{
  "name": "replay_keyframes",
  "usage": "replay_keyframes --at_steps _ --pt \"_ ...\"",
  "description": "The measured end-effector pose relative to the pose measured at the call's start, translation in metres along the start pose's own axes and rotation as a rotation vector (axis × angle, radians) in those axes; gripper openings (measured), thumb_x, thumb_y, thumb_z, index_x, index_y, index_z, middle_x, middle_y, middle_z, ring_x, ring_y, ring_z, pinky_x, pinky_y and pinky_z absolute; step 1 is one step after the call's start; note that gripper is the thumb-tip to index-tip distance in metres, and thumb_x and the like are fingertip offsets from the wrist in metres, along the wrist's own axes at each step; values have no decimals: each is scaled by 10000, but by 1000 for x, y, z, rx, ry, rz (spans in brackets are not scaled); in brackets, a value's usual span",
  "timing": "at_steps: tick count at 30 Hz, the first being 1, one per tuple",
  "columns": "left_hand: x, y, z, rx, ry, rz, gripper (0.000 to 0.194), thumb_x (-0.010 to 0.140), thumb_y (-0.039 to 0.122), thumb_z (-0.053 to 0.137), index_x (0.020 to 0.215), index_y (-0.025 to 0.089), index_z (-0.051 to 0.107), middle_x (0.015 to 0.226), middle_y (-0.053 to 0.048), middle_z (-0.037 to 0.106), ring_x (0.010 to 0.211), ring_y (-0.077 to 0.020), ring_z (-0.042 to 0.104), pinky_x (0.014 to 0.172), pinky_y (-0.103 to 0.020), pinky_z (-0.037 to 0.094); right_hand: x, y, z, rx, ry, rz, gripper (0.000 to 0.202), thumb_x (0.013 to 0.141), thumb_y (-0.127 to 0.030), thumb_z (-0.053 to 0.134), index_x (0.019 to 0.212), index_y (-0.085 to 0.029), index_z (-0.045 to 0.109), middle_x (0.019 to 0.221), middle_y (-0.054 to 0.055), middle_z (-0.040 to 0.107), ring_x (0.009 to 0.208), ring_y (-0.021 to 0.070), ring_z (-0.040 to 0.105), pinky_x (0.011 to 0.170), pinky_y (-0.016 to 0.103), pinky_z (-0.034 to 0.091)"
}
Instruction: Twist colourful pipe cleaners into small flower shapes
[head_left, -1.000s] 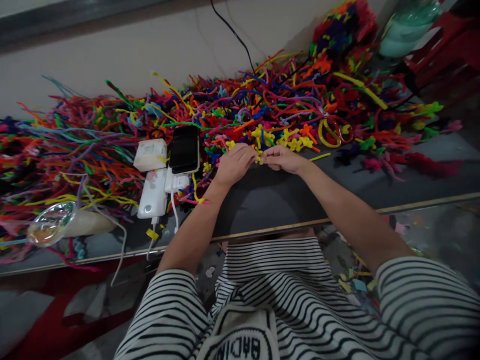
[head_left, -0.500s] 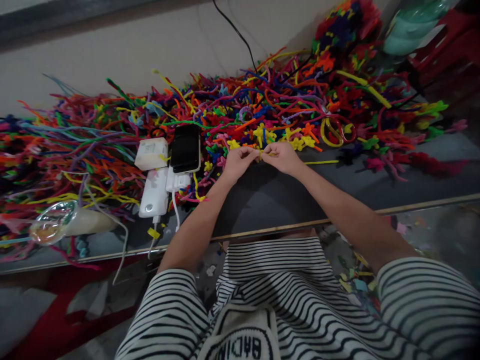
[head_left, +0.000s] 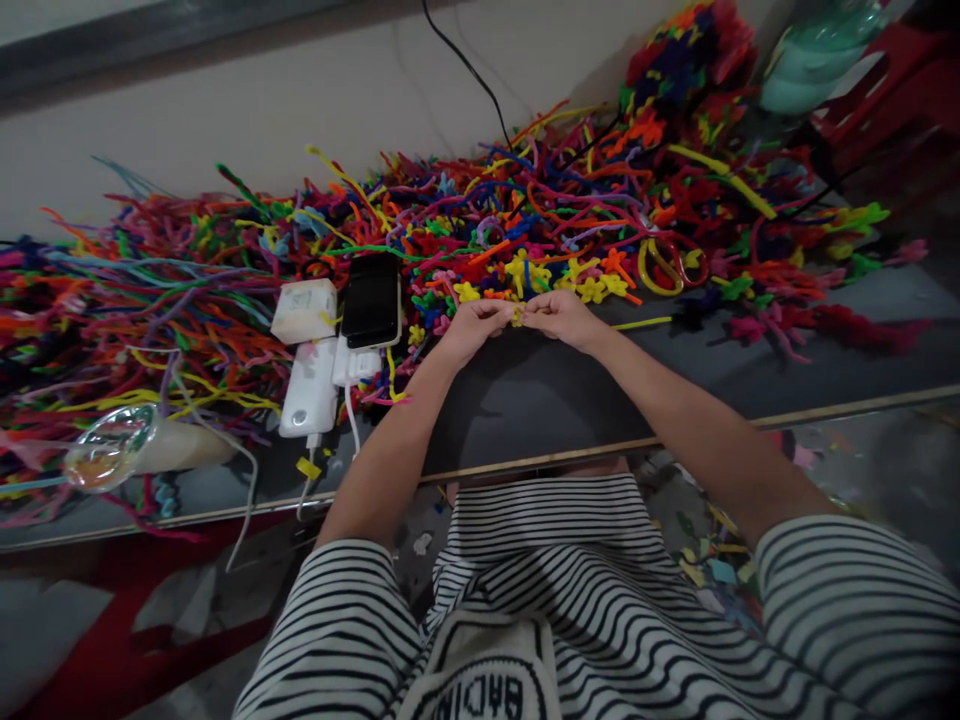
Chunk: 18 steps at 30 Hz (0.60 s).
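My left hand [head_left: 476, 330] and my right hand [head_left: 566, 318] meet over the dark table's back part, fingertips almost touching. Both pinch a small yellow pipe cleaner [head_left: 517, 317] bent into what looks like a little flower; the fingers hide much of it. A straight yellow pipe cleaner stem [head_left: 643, 323] shows beyond my right wrist; whether it joins the held piece I cannot tell. Just behind my hands lie finished-looking yellow pipe cleaner flowers [head_left: 527, 270]. Scissors [head_left: 661, 268] with yellow and red handles rest in the pile to the right.
A long heap of coloured pipe cleaners [head_left: 225, 290] runs along the wall. On the left are a phone [head_left: 372, 300], a white power bank [head_left: 309, 388] with cables, a white box [head_left: 304, 310] and a plastic cup [head_left: 112, 445] on its side. The table's front edge [head_left: 540, 460] is near my body.
The fingers have shifted slightly around the yellow pipe cleaner, and more of its looped shape shows between the fingertips. The view has moved a little; other things stay put.
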<state>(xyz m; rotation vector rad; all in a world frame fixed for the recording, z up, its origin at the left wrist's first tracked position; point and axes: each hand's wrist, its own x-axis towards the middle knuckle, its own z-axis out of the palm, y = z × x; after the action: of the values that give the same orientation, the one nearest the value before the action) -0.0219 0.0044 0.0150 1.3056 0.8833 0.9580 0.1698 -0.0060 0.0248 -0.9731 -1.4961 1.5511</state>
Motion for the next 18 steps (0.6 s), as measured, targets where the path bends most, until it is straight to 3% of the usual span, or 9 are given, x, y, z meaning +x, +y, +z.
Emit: replay_keyframes --at_steps 4,8,14,18 --pt "0 -2 -1 -10 31 7 342 597 470 907 692 172 770 675 -5 692 543 -48 446 531 -206 360 1 1 0 -27 -40 -11 374 693 -459 832 706 -146 627 420 -121 319 397 23 198 426 242 94" --pt "0 -3 3 -60 55 -23 349 607 462 917 718 164 773 690 -12 713 615 -80 571 625 -224 463 2 3 -2 -61 -51 -13 362 711 -462 813 718 -147 633 417 -120 311 404 27 197 442 246 96" --pt "-1 -3 7 -168 108 -66 428 472 483 972 712 182 785 718 -24 745 657 -105 636 688 -249 526 2 2 -1 -125 -27 -9 421 681 -522 810 702 -149 617 440 -117 321 426 32 217 462 258 108" --pt "-1 -5 7 -182 112 -20 447 443 496 972 700 181 787 716 -20 747 673 -98 642 736 -248 525 0 -1 1 -152 -23 -2 423 668 -528 798 704 -142 627 466 -100 381 443 36 255 471 261 124"
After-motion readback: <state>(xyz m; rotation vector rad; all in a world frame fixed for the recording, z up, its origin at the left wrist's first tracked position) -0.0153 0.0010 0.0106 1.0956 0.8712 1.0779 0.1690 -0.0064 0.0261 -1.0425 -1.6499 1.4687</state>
